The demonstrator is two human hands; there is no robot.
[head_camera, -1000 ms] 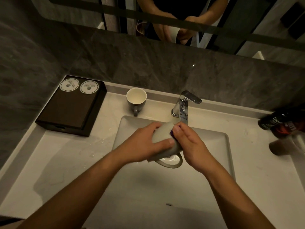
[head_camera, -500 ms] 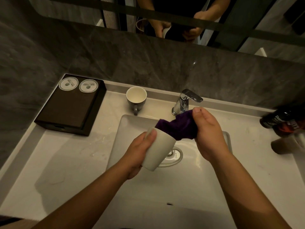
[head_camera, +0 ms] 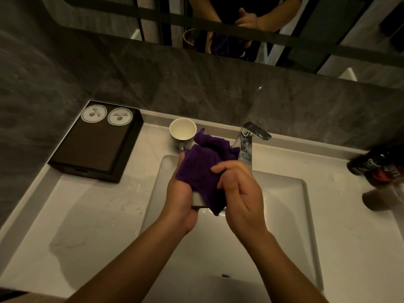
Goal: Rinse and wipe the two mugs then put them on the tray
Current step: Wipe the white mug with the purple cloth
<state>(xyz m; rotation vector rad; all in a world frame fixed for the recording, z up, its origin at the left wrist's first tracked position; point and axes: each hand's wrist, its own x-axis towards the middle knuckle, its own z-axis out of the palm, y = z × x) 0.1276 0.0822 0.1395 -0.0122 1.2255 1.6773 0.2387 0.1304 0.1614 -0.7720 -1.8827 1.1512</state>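
the left hand (head_camera: 181, 193) is wrapped around the held mug (head_camera: 197, 200), fingers curled up its far side. only a pale strip of the mug's wall shows beneath the purple cloth (head_camera: 201, 169). the right hand (head_camera: 238, 189) closes its fingers over the cloth and presses it against the mug, which reads as the wiping step: one hand steadies, the other rubs. both hands hang above the sink basin (head_camera: 284, 204), probably so drips fall there rather than on the counter (head_camera: 98, 215) (which already carries wet patches on the left). the faucet (head_camera: 249, 138) stands just right of the cloth; whether water runs, i cannot tell. the second mug (head_camera: 182, 129) waits upright on the counter behind the basin, apparently next in line. the dark tray (head_camera: 94, 145) sits at the back left, bearing two round discs (head_camera: 94, 114) but no mug, so neither placement is done.
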